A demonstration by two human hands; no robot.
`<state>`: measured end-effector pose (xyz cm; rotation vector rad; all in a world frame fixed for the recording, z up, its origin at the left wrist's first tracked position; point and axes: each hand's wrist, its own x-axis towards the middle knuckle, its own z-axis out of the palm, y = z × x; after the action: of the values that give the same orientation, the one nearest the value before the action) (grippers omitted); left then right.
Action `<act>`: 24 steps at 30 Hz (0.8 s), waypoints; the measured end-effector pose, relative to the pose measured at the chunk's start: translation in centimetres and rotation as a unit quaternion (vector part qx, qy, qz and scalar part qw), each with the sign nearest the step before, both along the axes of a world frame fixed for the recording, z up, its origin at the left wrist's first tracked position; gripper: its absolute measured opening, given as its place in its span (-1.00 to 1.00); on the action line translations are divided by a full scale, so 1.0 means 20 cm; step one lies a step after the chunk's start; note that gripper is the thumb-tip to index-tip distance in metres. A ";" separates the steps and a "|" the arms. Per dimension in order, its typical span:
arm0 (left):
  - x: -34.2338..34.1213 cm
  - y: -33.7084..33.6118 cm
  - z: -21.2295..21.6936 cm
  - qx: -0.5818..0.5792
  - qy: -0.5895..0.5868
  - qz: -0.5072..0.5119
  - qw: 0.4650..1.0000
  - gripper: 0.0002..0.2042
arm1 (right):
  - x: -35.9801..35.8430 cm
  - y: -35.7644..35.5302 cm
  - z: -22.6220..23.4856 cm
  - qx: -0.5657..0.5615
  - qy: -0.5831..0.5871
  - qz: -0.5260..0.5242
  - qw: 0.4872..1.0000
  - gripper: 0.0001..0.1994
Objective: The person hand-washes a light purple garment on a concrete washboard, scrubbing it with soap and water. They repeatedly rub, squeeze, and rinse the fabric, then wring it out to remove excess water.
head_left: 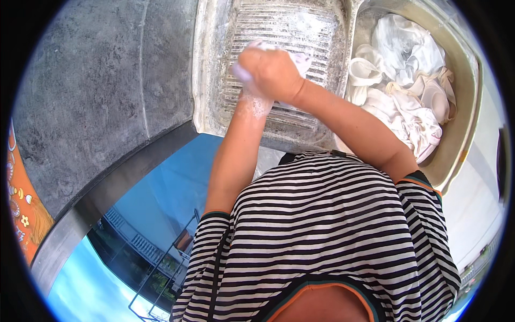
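Observation:
My two hands are pressed together over a ribbed washboard (279, 24) built into a pale, stained wash sink. Closed around a soapy white and lilac cloth (301, 63) is my right hand (276, 73), its fingers somewhat blurred. Beneath it, my left hand (256, 101) is largely covered; it appears closed on the same cloth, and white lather coats its wrist. Parts of the cloth stick out on both sides of the hands. What garment it is, I cannot make out.
On the right, a deep basin (465, 129) holds a heap of white and cream laundry (399, 115). A dark grey slab (91, 70) adjoins the sink on the left. An orange patterned cloth (27, 209) hangs at the far left edge.

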<state>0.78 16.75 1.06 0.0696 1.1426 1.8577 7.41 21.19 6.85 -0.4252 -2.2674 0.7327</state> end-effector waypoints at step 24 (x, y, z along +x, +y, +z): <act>-0.12 -0.05 0.17 -0.110 0.009 0.019 0.994 -0.49 | 0.15 0.31 -0.06 -0.544 0.080 0.042 0.834 -0.69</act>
<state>-1.53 15.85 4.54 -0.0621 1.3627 1.7556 10.50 27.37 5.64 -0.7285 -1.5022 2.0056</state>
